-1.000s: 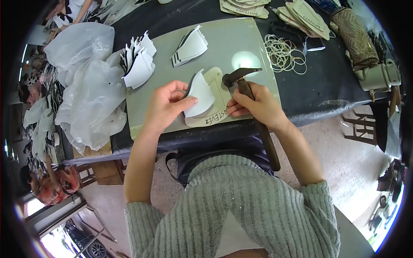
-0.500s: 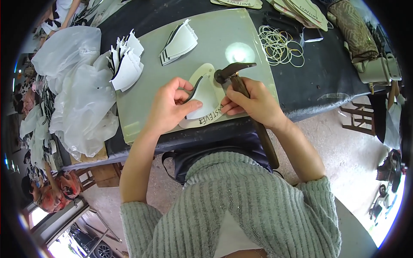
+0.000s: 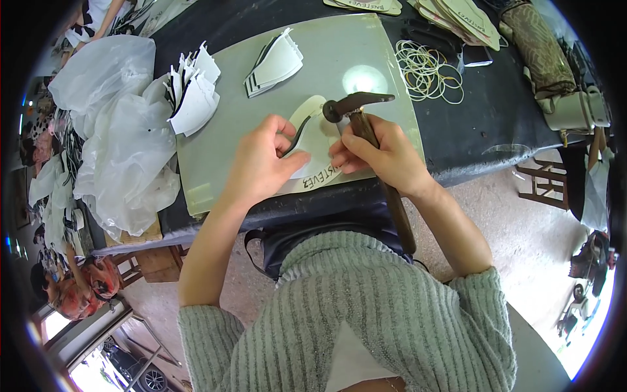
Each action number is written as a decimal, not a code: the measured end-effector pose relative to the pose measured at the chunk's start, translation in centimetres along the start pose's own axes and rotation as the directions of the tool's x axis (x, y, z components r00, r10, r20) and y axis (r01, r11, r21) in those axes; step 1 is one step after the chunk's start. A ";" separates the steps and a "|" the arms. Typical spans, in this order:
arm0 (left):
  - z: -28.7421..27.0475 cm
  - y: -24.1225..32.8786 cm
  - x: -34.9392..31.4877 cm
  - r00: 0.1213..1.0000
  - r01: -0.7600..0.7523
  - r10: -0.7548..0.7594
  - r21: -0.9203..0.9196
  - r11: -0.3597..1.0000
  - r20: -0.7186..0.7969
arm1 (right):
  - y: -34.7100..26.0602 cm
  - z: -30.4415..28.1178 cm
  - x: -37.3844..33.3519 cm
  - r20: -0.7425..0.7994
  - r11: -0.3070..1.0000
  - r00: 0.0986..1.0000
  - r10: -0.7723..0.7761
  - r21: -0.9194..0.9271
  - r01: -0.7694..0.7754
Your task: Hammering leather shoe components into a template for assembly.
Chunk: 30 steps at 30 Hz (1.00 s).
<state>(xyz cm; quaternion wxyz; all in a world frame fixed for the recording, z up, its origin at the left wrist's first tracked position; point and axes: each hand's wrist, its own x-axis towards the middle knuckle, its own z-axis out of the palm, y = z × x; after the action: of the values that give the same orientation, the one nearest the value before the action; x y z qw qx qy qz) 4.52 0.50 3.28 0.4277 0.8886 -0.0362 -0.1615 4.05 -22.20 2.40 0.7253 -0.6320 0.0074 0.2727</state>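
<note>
My left hand (image 3: 264, 160) pinches the black-edged left side of a white curved piece (image 3: 315, 145), thumb on top and fingers curled by the edge. The piece lies on a cream card template (image 3: 307, 108) with handwriting along its near rim. In my right hand (image 3: 388, 157) is a hammer (image 3: 362, 124), its head above the template's far right side and its long wooden handle slanting back past the table edge. The curled fingertips of that hand hang close over the right side of the piece; whether they touch it I cannot tell.
Under the work lies a grey-green board (image 3: 222, 166). Two stacks of white pieces, a fanned one (image 3: 194, 91) and a neater one (image 3: 275, 64), stand on its far side. Plastic bags (image 3: 124, 144) are heaped left; rubber bands (image 3: 428, 70) and card templates (image 3: 457, 23) lie far right.
My right hand has risen slightly, and its fingertips shifted a little up and left. The hammer tilts a bit differently, its handle end swung left. My left hand stays on the piece.
</note>
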 end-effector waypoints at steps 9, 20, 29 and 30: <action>-0.6 1.9 -0.6 0.995 0.094 -0.093 0.285 0.954 -0.018 | 0.1 0.7 0.9 0.102 0.989 0.992 -0.068 -0.127 0.081; -2.0 -1.3 -0.8 0.997 0.073 -0.072 -0.092 0.993 0.015 | 0.3 1.3 0.7 0.076 0.978 0.993 -0.092 -0.179 0.105; -2.1 -0.6 -0.2 0.997 0.032 -0.035 0.047 0.998 0.068 | 0.3 1.2 0.8 0.061 0.963 0.993 -0.104 -0.242 0.116; -1.9 -0.4 -0.2 0.998 0.006 -0.013 0.097 0.995 0.064 | 0.5 1.2 0.8 0.060 0.963 0.993 -0.103 -0.243 0.115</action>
<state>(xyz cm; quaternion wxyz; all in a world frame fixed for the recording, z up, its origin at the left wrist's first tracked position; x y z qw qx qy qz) 4.92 2.20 4.15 0.3819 0.9028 -0.0536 -0.1903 4.10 -20.74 1.94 0.6554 -0.7099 -0.0780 0.2459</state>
